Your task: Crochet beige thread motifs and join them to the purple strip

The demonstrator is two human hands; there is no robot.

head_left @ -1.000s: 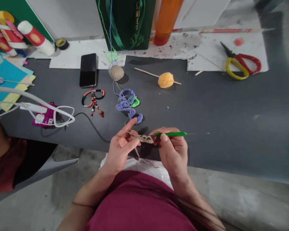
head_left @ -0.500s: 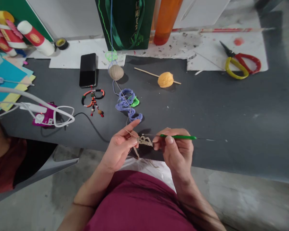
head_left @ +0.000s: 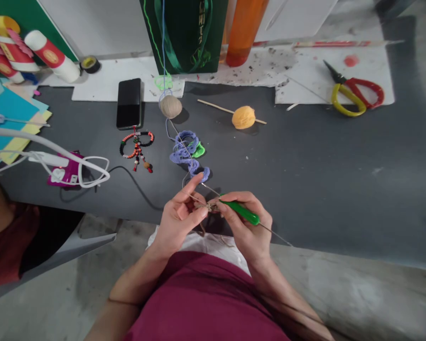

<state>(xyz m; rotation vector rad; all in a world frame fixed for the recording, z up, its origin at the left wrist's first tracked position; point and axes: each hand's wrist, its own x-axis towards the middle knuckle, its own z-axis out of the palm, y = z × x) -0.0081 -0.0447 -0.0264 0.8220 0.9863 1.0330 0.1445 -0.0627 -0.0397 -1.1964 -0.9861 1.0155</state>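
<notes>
Head view: my left hand [head_left: 177, 219] pinches the beige crochet piece [head_left: 210, 207] above the table's [head_left: 326, 189] near edge, index finger raised, presumably for tension. My right hand [head_left: 247, 220] grips the green-handled hook [head_left: 242, 212] (tip angled far-left) and, with fingers hiding much, seems to steady the piece too.

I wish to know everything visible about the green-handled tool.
The green-handled tool has a smooth handle, plastic by its look, with a thin, metal-looking shaft at each end. The right hand holds it aslant near the edge of the table, one shaft pointing forward and left, close to the forefinger of the left hand, the other back and right. Its tips are indistinct.
</notes>
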